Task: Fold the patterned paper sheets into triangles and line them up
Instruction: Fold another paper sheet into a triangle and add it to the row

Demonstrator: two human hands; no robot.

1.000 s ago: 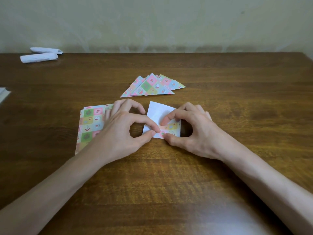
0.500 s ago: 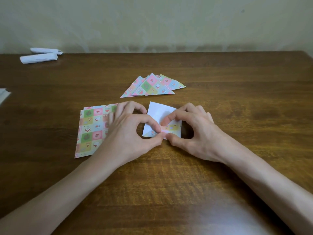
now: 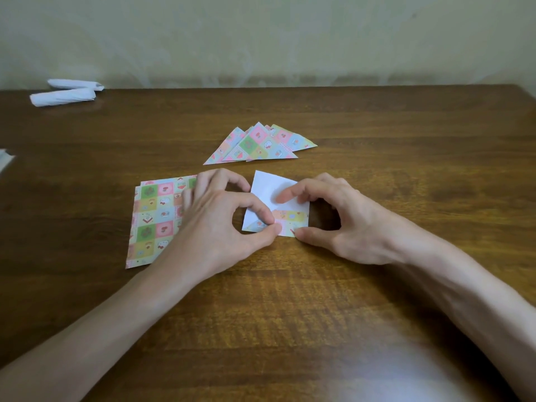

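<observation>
The paper sheet being folded lies on the brown desk, right in front of the person, white side up with one patterned corner turned over near the bottom edge. The left hand pinches that bottom edge between thumb and first finger. The right hand has a fingertip pressing down on the white part and its thumb at the lower right corner, so those fingers are bent around the sheet and seem to hold it too, though the grip is hard to see. A stack of flat sheets waits just beside the left hand, partly under it. The finished triangles sit in an overlapping row farther back.

The fold could go crooked if the corners do not meet before the crease is pressed. The sheet could also slide on the smooth desk if one hand lets go early. The left wrist might push the stack out of place.
</observation>
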